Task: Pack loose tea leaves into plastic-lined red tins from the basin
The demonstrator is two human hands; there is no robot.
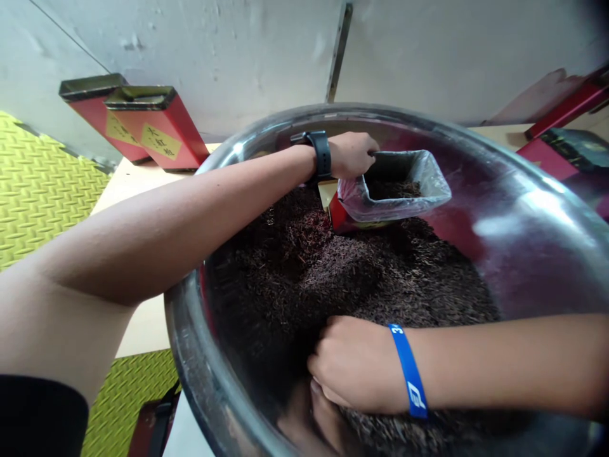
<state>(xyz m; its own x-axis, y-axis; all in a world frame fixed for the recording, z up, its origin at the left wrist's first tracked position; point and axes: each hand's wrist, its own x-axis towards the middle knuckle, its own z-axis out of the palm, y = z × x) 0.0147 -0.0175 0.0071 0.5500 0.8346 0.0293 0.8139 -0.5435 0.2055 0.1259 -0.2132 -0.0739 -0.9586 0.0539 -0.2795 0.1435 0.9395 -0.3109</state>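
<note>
A wide steel bowl (190,355) holds a bed of dark, thin loose tea leaves (419,279). Toward its far side, a red tin (343,217) lined with a clear plastic bag (432,184) leans among the leaves, mouth facing me, with some dark leaves inside. My left hand (353,154), a black watch on its wrist, is closed on the tin's left rim and liner. At the near side of the bowl my right hand (359,365), wearing a blue wristband (409,371), is curled down at the leaves. Its palm and whatever it may hold are hidden.
Two red tins with yellow labels (162,136) stand on the wooden table (143,330) at left. More red tins (566,152) are at right. Behind the bowl rises a pale wall (228,57). Yellow-green textured matting (42,184) covers the floor.
</note>
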